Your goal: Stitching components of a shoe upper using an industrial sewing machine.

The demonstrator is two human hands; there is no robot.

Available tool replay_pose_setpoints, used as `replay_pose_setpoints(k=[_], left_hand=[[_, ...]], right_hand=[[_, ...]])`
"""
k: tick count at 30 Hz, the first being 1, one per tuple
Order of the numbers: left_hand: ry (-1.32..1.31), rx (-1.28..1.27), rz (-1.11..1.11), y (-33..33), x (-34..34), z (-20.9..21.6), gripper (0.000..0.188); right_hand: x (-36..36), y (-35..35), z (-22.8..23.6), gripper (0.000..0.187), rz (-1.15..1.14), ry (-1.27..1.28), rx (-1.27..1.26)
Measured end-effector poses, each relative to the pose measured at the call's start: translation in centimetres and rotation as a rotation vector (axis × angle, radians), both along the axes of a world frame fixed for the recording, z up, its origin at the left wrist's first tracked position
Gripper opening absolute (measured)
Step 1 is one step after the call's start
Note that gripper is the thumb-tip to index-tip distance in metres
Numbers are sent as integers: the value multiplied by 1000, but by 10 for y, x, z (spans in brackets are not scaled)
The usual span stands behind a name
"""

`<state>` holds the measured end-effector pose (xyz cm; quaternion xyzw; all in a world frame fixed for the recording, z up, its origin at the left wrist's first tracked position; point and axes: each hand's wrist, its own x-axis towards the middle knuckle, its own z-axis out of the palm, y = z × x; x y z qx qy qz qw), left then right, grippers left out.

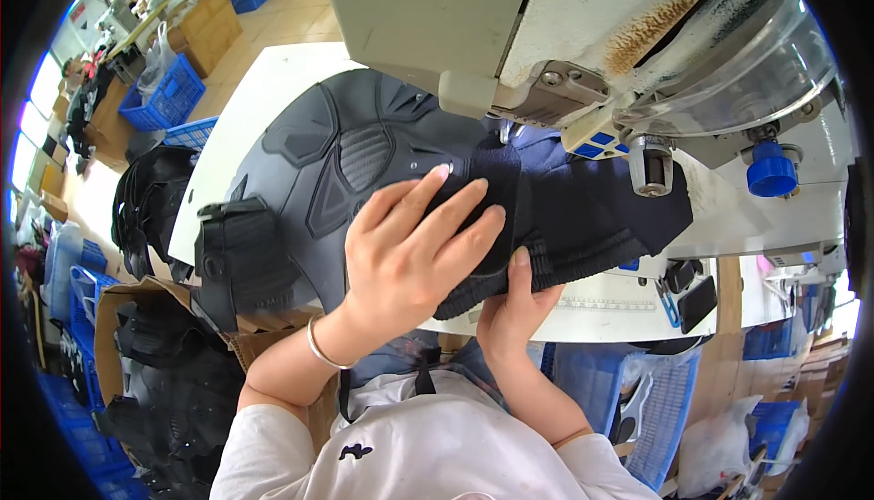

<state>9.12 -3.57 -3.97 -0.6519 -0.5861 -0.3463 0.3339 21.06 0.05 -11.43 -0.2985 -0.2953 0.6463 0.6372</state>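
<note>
A black protective vest (pixel 305 149) with moulded hard panels lies across the white sewing table, under the head of a sewing machine (pixel 537 45). Its dark fabric part (pixel 583 213), edged with gathered elastic, reaches to the right below the needle area. My left hand (pixel 410 245), with a bangle at the wrist, rests on top of the vest; its fingers are stretched out and slightly apart. At the near edge, my right hand (pixel 514 313) pinches the elastic border, thumb above and fingers hidden beneath. The needle and presser foot are mostly hidden behind the machine head.
A cardboard box (pixel 114 318) full of black pieces stands at my left. Blue crates (pixel 168 95) sit on the floor beyond. Scissors (pixel 671 304) and a black phone-like object (pixel 698 304) lie on the table (pixel 273 67) at right, near a ruler (pixel 601 303). A blue basket (pixel 669 409) stands below.
</note>
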Motion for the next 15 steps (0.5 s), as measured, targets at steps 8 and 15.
replay_pose_setpoints(k=[8, 15], left_hand=[[7, -39, -187, 7, -37, 5, 22], [53, -39, -309, 15, -61, 4, 27]], right_hand=[[-17, -17, -12, 45, 0, -81, 70], [-30, -23, -10, 44, 28, -92, 71]])
